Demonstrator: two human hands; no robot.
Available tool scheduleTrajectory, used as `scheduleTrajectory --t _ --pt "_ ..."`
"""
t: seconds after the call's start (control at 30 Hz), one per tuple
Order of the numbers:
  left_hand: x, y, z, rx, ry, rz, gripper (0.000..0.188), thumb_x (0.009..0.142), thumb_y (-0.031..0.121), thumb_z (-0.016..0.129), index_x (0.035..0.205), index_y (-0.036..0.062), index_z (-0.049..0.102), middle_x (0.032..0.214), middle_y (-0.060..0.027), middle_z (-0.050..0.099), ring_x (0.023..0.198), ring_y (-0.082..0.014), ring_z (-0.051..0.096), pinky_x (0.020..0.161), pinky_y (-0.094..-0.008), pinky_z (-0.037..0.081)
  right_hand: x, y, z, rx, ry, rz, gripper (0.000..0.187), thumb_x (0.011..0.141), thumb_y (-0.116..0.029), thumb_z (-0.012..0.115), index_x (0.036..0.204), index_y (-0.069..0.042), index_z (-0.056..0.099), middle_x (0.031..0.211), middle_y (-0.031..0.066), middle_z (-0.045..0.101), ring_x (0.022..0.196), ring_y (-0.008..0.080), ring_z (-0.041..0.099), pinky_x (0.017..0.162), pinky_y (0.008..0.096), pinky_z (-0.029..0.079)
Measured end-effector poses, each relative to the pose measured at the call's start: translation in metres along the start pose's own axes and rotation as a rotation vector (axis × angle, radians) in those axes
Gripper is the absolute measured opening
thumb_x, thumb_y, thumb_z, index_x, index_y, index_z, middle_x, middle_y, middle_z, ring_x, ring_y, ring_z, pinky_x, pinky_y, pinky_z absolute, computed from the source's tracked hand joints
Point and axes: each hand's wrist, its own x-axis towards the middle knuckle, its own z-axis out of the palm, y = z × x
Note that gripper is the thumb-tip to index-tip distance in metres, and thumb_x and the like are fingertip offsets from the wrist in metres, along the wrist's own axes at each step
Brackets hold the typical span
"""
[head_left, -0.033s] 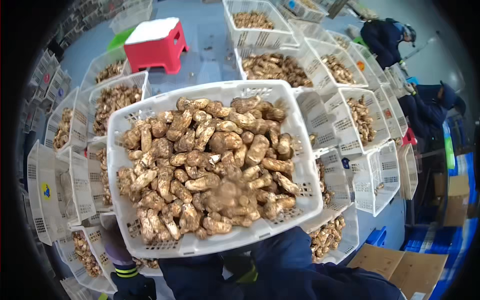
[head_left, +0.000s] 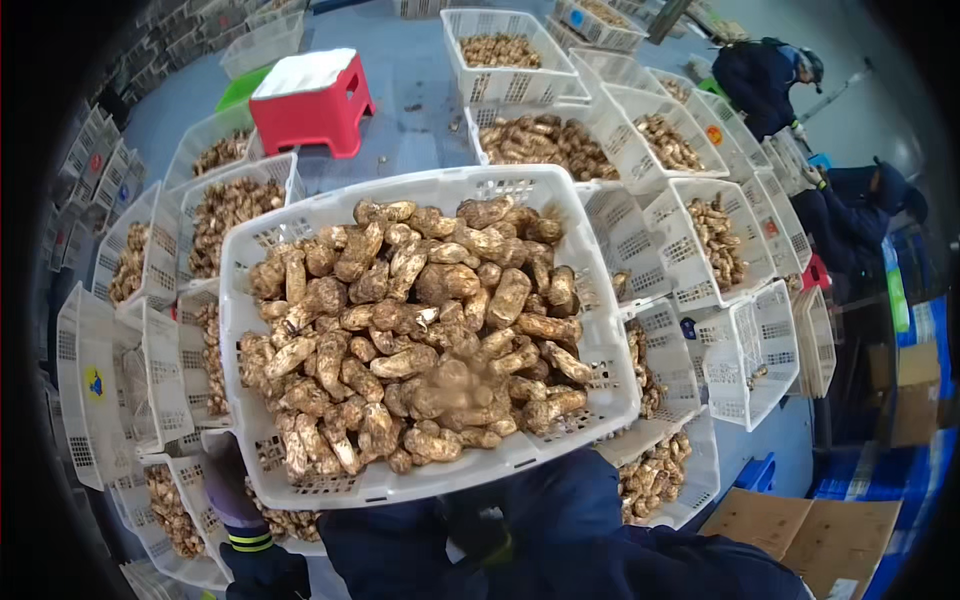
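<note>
Floor (head_left: 405, 60): blue, bearing small scattered debris. Furniture: one red stool (head_left: 318, 115) with white top, positioned upper left on the floor. Upper right: pale grey surface (head_left: 850, 40), evenly lit; wall or floor indeterminable.

Cool, whitish light falls fairly evenly, apparently from above, and the loaded white crate (head_left: 233, 310) is well lit. Among its mushrooms (head_left: 400, 330) the shadows are soft and small; most show crisp texture, but a patch toward the near side is smeared — as is a smaller one by the far right corner. Beyond the crate, the red stool's (head_left: 325, 115) white top is nearly washed out, and the blue floor (head_left: 410, 130) has a dull sheen. Nearer than the crate, dark clothing (head_left: 560, 520) swallows detail. Well right of it, blue-wrapped stacks (head_left: 930, 350) bend and streak; all around, fisheye curvature fades into black.
</note>
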Motion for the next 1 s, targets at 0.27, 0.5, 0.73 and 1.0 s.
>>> scheduleTrajectory --t 0.27,0.5,0.73,1.0 --pt "-0.081 -0.084 -0.147 -0.183 0.268 -0.097 0.039 0.094 0.035 0.043 0.114 0.0031 0.056 0.101 -0.0083 0.062 0.085 -0.0226 0.06 0.071 -0.0383 0.05 -0.007 0.012 -0.008 0.077 0.038 -0.156 0.044 0.084 -0.033 0.055 0.12 -0.008 0.054 0.114 0.0209 0.057 0.106 0.0311 0.055 0.094 0.0367 0.041" --pt "-0.174 -0.118 -0.097 -0.005 0.346 -0.37 0.038 0.093 0.035 0.045 0.11 0.0035 0.056 0.097 -0.0079 0.061 0.082 -0.0214 0.059 0.069 -0.0372 0.049 0.001 0.034 0.006 0.124 0.033 -0.23 0.041 0.085 -0.031 0.054 0.118 -0.007 0.055 0.113 0.0206 0.058 0.105 0.0314 0.056 0.094 0.0367 0.041" --pt "-0.182 -0.137 -0.074 0.079 0.312 -0.437 0.036 0.092 0.036 0.047 0.106 0.0039 0.057 0.092 -0.0075 0.06 0.078 -0.0203 0.057 0.067 -0.036 0.048 -0.006 0.045 0.017 0.116 0.009 -0.232 0.039 0.086 -0.03 0.053 0.117 -0.007 0.056 0.111 0.0203 0.059 0.104 0.0318 0.057 0.093 0.0367 0.042" --pt "-0.205 -0.159 -0.088 0.17 0.356 -0.595 0.035 0.091 0.036 0.048 0.101 0.0044 0.057 0.087 -0.0071 0.059 0.074 -0.019 0.056 0.064 -0.0347 0.047 -0.018 0.056 0.042 0.031 -0.047 -0.136 0.036 0.087 -0.028 0.052 0.115 -0.006 0.058 0.109 0.0199 0.06 0.102 0.0321 0.058 0.092 0.0366 0.043"
